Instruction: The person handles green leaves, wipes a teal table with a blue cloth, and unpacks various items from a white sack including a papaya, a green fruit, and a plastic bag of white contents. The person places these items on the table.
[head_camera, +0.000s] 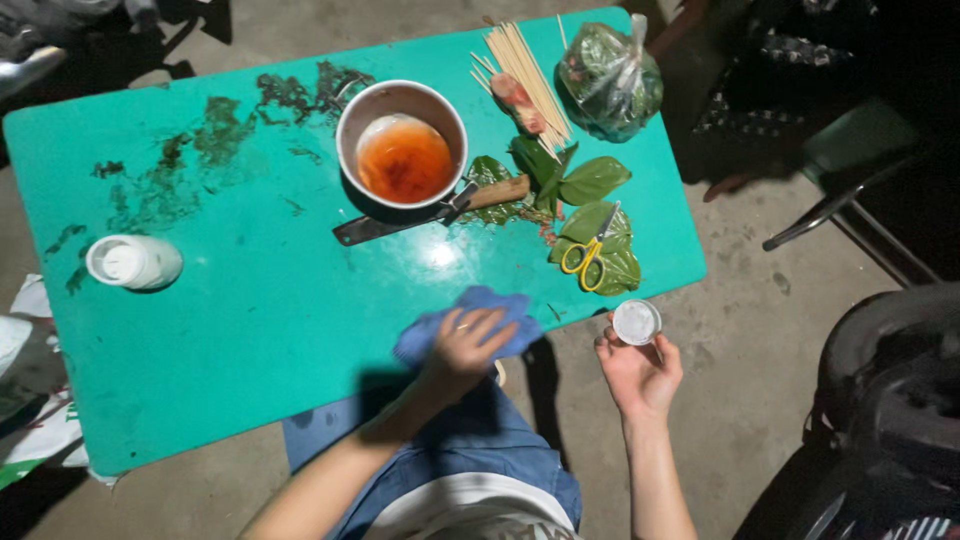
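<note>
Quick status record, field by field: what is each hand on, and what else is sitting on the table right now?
left hand: left hand presses on a blue cloth at the near edge of the green table
right hand: right hand holds a small white lid just off the table edge
centre: metal bowl with orange-red liquid, knife beside it
right side: yellow scissors on green leaves, bamboo skewers, bag of leaves
left side: white jar lying on its side
</note>
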